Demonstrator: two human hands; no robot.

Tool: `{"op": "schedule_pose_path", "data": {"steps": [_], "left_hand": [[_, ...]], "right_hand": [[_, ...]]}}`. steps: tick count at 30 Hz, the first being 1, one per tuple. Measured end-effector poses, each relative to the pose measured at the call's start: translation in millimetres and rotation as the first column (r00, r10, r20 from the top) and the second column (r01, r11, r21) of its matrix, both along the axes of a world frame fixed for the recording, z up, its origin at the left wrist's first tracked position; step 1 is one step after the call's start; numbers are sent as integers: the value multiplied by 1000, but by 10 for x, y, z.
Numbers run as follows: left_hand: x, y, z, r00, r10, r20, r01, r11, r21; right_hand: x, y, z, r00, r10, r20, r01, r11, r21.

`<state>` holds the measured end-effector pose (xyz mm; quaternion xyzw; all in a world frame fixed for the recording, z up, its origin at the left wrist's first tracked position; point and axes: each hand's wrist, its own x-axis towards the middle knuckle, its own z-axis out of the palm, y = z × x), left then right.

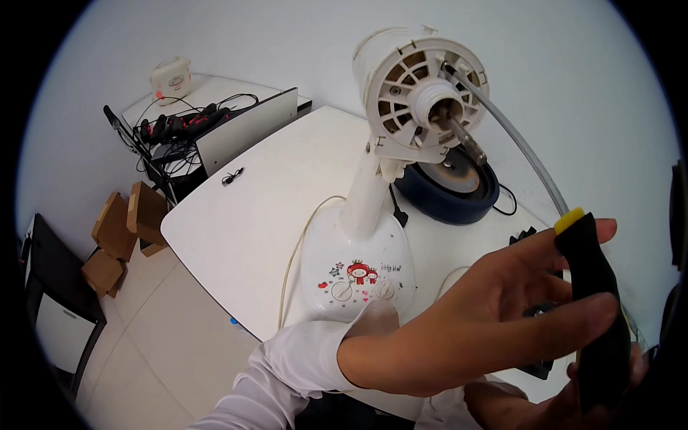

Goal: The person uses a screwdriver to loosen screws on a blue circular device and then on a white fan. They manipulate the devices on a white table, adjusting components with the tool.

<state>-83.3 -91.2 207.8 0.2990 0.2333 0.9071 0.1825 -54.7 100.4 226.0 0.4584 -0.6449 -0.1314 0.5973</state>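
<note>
A white electric fan (369,179) without its blades or grille stands upright on the table. Its round slotted motor housing (394,89) faces me, with a metal shaft (466,140) sticking out of the threaded collar. A long screwdriver (519,140) reaches the upper right of that housing with its tip, where a recess hides the end. My left hand (473,315) is closed around the black handle just below its yellow collar, thumb across the front. Lower down, my right hand (527,412) grips the butt of the handle, partly cut off by the lower edge. Two knobs and cartoon stickers mark the fan's base.
Behind the fan, a dark blue round device (448,197) with a brownish metal disc lies on the white table (251,229). A small cable (231,177) rests at left. Farther back are a rice cooker (171,79) and tangled cords. Cardboard boxes (115,226) stand on the floor.
</note>
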Motion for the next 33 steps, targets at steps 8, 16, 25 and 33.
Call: {"op": "schedule_pose_path", "data": {"steps": [8, 16, 25, 33], "left_hand": [[-79, 95, -83, 1000, -18, -14, 19, 1000, 24], [-84, 96, -68, 999, -46, -22, 48, 992, 117], [-60, 17, -59, 998, 47, -45, -49, 997, -52], [-127, 33, -65, 997, 68, -33, -68, 998, -4]], "right_hand": [[-148, 4, 98, 976, 218, 18, -219, 974, 58], [-7, -276, -345, 622, 676, 395, -52, 540, -840], [29, -139, -65, 889, 267, 371, -140, 931, -336], [-187, -410, -162, 967, 208, 151, -87, 819, -568]]}}
